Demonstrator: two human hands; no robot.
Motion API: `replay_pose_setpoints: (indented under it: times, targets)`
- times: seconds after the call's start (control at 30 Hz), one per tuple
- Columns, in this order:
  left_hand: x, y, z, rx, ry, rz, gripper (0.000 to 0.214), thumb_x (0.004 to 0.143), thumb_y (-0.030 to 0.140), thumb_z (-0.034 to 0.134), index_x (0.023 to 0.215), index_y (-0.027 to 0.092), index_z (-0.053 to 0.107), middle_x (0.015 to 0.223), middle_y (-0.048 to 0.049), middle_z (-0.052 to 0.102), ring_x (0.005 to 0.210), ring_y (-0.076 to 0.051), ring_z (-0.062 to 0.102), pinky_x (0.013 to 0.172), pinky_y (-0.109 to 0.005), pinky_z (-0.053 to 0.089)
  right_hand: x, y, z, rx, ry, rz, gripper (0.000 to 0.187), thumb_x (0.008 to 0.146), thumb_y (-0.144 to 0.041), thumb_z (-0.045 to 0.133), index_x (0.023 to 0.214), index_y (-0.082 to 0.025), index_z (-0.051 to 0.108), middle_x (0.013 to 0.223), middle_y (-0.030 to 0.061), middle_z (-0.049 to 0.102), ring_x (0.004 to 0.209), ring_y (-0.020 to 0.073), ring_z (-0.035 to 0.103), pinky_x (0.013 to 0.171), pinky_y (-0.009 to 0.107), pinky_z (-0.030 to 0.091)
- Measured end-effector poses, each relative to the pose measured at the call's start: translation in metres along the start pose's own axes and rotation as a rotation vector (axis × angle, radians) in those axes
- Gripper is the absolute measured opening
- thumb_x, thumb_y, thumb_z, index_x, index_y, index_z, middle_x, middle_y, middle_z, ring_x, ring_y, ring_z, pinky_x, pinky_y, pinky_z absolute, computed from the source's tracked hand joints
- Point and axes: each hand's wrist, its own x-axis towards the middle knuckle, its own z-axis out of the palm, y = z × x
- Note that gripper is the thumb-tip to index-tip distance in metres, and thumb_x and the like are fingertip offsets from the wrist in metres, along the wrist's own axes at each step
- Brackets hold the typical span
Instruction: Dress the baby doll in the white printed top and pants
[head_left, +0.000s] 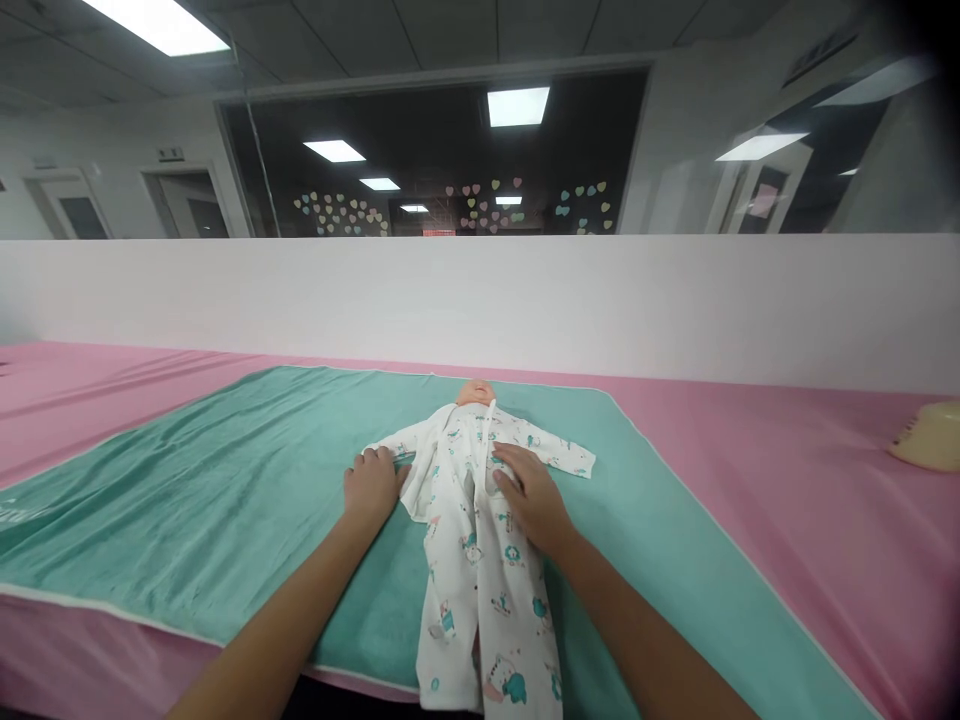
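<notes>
Doll with smooth round head [475, 393] lying at centre of frame, white cloth outfit with teal-and-pink print [454, 545] covering body and trailing to bottom edge. Left hand [373, 490] resting just left of chest, fingers covering sleeve end, thumb meeting top's side edge; pinching or merely touching, cannot tell. Right hand [534, 498] lying palm down across right side of outfit's front, fingers loosely parted. Outfit's middle sitting between both hands, teal plush blanket [225, 480] spreading underneath, pink sheet [810, 480] showing at right.
</notes>
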Motion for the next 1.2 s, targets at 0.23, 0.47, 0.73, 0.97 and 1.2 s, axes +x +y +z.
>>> replay_pose_setpoints:
  times: [0.23,0.47,0.73,0.97,1.2]
  targets:
    - [0.013,-0.009,0.004,-0.332,-0.204,-0.047,0.041,0.079,0.055,0.038,0.082,0.019,0.057,0.091,-0.0087,0.061,0.084,-0.025,0.055,0.059,-0.029,0.036,0.000,-0.027,0.004,-0.093,-0.249,-0.199,0.035,0.089,-0.023,0.037,0.120,-0.028,0.052,0.130,-0.0008,0.049,0.125,0.0166,0.038,0.109,0.043,0.018]
    - [0.011,-0.003,0.007,-0.542,-0.270,0.057,0.025,0.074,0.040,0.048,0.064,0.019,0.056,0.076,-0.0026,0.061,0.071,-0.018,0.054,0.058,-0.026,0.033,0.001,-0.023,0.007,-0.031,-0.182,-0.164,0.031,0.088,-0.024,0.039,0.115,-0.027,0.055,0.125,0.0004,0.054,0.121,0.0147,0.043,0.108,0.040,0.023]
    - [0.010,0.032,-0.072,-1.243,-0.101,-0.078,0.034,0.078,0.052,0.044,0.075,0.019,0.050,0.059,0.0046,0.045,0.053,-0.010,0.039,0.049,-0.021,0.032,0.000,-0.019,0.012,0.016,-0.046,-0.025,0.028,0.087,-0.028,0.044,0.112,-0.027,0.056,0.127,0.0005,0.052,0.125,0.0174,0.038,0.108,0.042,0.019]
    - [0.008,0.083,-0.133,-1.370,-0.817,0.544,0.026,0.075,0.039,0.054,0.090,0.019,0.059,0.066,-0.0008,0.058,0.057,-0.013,0.052,0.055,-0.023,0.042,0.003,-0.005,0.008,0.294,0.070,0.164,0.028,0.089,-0.030,0.038,0.106,-0.026,0.059,0.111,0.0015,0.061,0.108,0.0175,0.052,0.096,0.035,0.038]
    - [0.080,0.085,-0.058,-1.257,-0.238,0.051,0.031,0.076,0.043,0.046,0.085,0.016,0.060,0.072,-0.0023,0.060,0.060,-0.013,0.053,0.054,-0.023,0.040,0.018,0.010,0.009,0.010,0.228,0.132,0.022,0.082,-0.020,0.040,0.095,-0.021,0.058,0.099,0.0049,0.059,0.098,0.0182,0.051,0.087,0.032,0.040]
